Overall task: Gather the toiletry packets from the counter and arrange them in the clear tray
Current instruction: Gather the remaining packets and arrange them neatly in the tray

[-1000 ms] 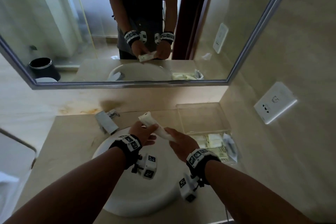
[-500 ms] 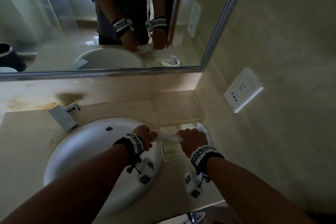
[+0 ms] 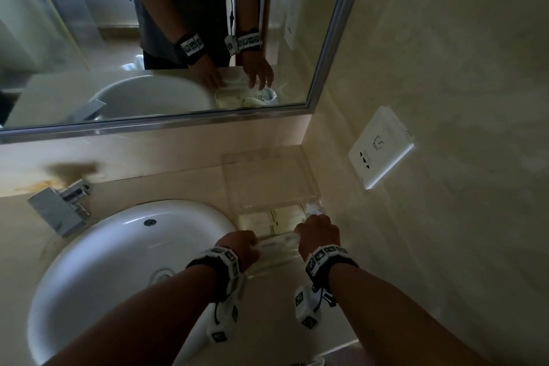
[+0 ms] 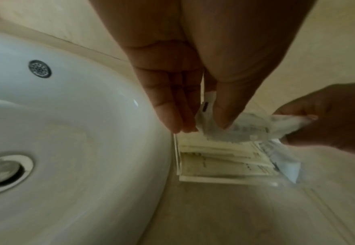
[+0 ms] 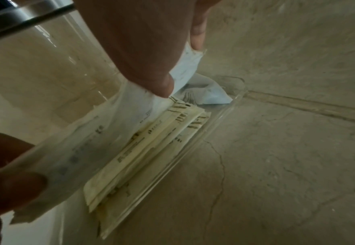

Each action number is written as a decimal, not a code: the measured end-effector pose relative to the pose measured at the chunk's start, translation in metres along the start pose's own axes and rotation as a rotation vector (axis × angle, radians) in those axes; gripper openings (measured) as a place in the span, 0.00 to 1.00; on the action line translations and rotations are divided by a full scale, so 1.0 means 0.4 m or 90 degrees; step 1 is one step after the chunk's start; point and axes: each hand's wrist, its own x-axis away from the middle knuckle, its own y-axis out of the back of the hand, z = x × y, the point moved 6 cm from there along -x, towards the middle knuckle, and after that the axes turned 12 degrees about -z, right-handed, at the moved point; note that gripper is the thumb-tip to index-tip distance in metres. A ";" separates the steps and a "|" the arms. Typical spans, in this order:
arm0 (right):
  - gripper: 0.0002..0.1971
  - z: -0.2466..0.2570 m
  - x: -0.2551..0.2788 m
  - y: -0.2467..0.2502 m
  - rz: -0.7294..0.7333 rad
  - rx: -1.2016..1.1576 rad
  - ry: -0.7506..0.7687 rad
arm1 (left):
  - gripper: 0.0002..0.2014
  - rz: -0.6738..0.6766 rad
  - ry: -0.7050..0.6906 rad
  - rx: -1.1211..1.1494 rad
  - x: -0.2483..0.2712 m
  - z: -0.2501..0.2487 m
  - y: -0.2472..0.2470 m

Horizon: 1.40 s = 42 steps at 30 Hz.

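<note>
A long white toiletry packet (image 3: 277, 240) (image 4: 243, 128) (image 5: 101, 144) is stretched between my two hands just above the clear tray (image 3: 267, 184) (image 5: 220, 119). My left hand (image 3: 242, 246) (image 4: 205, 126) pinches its left end between thumb and fingers. My right hand (image 3: 316, 232) (image 5: 180, 71) pinches the right end. Under it, several cream packets (image 3: 282, 217) (image 4: 222, 164) (image 5: 151, 149) lie stacked in the near part of the tray. A crumpled pale-blue packet (image 4: 285, 164) (image 5: 205, 92) sits at the tray's right end.
A white sink basin (image 3: 118, 261) (image 4: 67, 132) lies left of the tray, with a chrome faucet (image 3: 59, 208) behind it. A wall with a white socket (image 3: 381, 147) stands close on the right. A mirror (image 3: 148, 38) runs along the back.
Both hands have carried the white packet from above the basin rightward and down to just over the tray. The head view has swung right and darkened.
</note>
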 end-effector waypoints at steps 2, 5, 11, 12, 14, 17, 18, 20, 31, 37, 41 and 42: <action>0.17 -0.005 -0.008 -0.020 0.008 -0.006 -0.002 | 0.22 0.020 -0.027 -0.043 -0.007 -0.006 -0.025; 0.16 -0.010 -0.012 -0.038 0.022 -0.002 -0.005 | 0.24 0.039 -0.022 -0.056 -0.017 -0.005 -0.057; 0.24 -0.014 -0.012 -0.061 0.014 -0.067 -0.002 | 0.19 0.046 0.015 -0.058 -0.040 0.019 -0.082; 0.27 -0.015 -0.011 -0.060 0.004 -0.072 -0.004 | 0.18 0.041 0.024 -0.053 -0.045 0.025 -0.079; 0.31 -0.021 -0.005 -0.059 -0.014 -0.077 -0.020 | 0.16 0.033 0.037 -0.050 -0.052 0.033 -0.073; 0.31 -0.038 0.004 -0.048 -0.051 -0.074 -0.048 | 0.14 0.025 0.045 -0.049 -0.060 0.033 -0.065; 0.31 -0.043 0.005 -0.041 -0.070 -0.074 -0.055 | 0.14 0.021 0.046 -0.049 -0.059 0.032 -0.064; 0.29 -0.045 0.009 -0.035 -0.091 -0.091 -0.060 | 0.15 0.026 0.045 -0.060 -0.059 0.033 -0.071; 0.28 0.001 0.045 -0.097 -0.011 -0.061 0.038 | 0.24 0.005 -0.023 -0.069 -0.023 -0.004 -0.057; 0.26 -0.007 0.028 -0.081 0.005 -0.043 0.047 | 0.33 0.023 -0.089 -0.139 -0.031 -0.039 -0.076; 0.29 -0.012 0.035 -0.092 0.015 -0.050 0.023 | 0.38 0.023 -0.107 -0.157 -0.036 -0.046 -0.087; 0.29 -0.015 0.038 -0.094 0.018 -0.054 0.020 | 0.38 0.028 -0.110 -0.152 -0.037 -0.050 -0.089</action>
